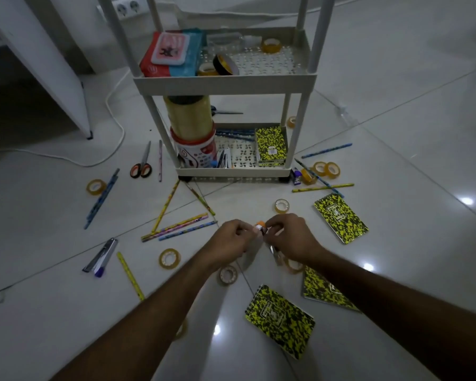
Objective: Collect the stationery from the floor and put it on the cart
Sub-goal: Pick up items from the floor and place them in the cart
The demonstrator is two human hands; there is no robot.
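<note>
Head view shows a job only partly done, with most of the stationery on the floor. Nearest the person lie two yellow-and-black notebooks (279, 320) and (323, 291) to the right, with tape rolls (227, 275) and (170, 258) just beyond them. A yellow pencil (130, 275) and a bundle of pens (101, 258) lie at near left.

In the middle, the left hand (227, 240) and right hand (289, 237) meet above the floor, fingers curled, both pinching a small orange-capped item (259, 228) between them; it looks like a glue stick or marker, though it is too small to be sure. Something metallic hangs below the right hand, unclear what.

Farther out, a third notebook (340, 218) lies right, a fan of pencils (176, 228) left of centre, scissors (141, 166) and another tape roll (96, 187) far left, and more tape and pencils (323, 170) far right beside the cart.

The cart (226, 83) stands at the far side. Its lower shelf already holds a stack of notebooks (271, 145), pencils and large tape spools (190, 116); its upper shelf holds tape rolls and wipes. Judged from this, well over half remains to gather.
</note>
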